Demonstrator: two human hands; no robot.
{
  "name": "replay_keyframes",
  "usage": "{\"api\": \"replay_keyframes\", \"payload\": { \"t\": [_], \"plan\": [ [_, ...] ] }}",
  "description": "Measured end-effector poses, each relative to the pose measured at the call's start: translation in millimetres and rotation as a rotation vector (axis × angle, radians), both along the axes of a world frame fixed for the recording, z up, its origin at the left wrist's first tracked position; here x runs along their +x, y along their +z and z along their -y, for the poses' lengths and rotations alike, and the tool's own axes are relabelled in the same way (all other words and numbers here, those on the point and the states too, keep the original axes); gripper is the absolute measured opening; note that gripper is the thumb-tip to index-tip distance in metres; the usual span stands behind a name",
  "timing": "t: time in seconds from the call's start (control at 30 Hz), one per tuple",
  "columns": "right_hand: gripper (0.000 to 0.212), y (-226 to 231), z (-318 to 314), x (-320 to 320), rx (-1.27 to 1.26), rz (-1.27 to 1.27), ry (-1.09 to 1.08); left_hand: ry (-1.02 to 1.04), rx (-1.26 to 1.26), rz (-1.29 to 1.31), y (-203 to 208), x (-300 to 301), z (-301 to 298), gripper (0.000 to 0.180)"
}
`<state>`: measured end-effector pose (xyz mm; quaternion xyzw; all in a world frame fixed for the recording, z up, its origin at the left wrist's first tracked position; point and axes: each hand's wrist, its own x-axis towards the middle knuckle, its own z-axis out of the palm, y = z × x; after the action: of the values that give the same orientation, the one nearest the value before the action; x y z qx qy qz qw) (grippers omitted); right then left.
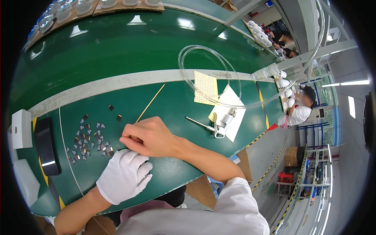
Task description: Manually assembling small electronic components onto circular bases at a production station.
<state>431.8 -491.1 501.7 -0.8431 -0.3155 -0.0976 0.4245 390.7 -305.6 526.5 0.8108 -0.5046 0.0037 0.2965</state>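
Two hands meet at the near side of one smooth, glossy green counter (172, 105). The left hand (124, 176) wears a single soft white fabric glove (114, 186), wrinkled over the knuckles; its fingers are bent and drawn close together, not spread. The right hand (148, 135) is bare, its fingers curled inward and the thumb tucked close to the index finger. It overlaps the glove's fingertips; I cannot tell whether it pinches the fabric or only lies over it.

Just left of both hands is a loose scatter of thin, flat, dark cards (86, 141), small and angular, some showing gold-coloured contacts. They overlap too much for an exact count, roughly three dozen; two lie apart, beyond the rest.

Past the right hand lies one slender, straight wooden stick (150, 102). To its right are one perforated-looking yellow sheet (205, 86), one smooth white sheet (237, 107) and one silvery metal air gun (222, 126) with a long thin nozzle, partly on the white sheet. Clear, glossy plastic tubing (181, 58) loops above them.

At the left are one flat black slab (46, 147) with rounded corners, one white box (22, 127) and one matte white block (26, 182).
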Motion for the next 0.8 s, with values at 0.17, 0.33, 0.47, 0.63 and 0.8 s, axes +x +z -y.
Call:
{"api": "replay_keyframes", "payload": {
  "t": [0.17, 0.33, 0.47, 0.63, 0.8],
  "plan": [
    [0.015, 0.6, -0.9, 0.7, -0.005, 0.003, 0.006, 0.005, -0.009, 0.001, -2.2, 0.6, -0.1, 0.021],
    [0.015, 3.6, -1.0, 1.0, -0.029, -0.007, 0.011, -0.010, 0.002, 0.001, -1.2, 2.6, -1.0, 0.019],
    [0.015, 3.0, -1.0, 1.7, -0.044, -0.017, 0.021, -0.001, -0.012, 0.020, -4.9, 1.9, -2.2, 0.019],
    [0.014, 4.5, -1.5, 2.1, -0.038, -0.030, 0.026, -0.011, -0.014, 0.016, -7.6, 1.8, -3.1, 0.019],
    [0.014, 3.9, -0.6, 1.5, -0.039, -0.050, 0.027, -0.015, -0.019, 0.011, -8.6, 2.0, -2.4, 0.018]
  ]
}}
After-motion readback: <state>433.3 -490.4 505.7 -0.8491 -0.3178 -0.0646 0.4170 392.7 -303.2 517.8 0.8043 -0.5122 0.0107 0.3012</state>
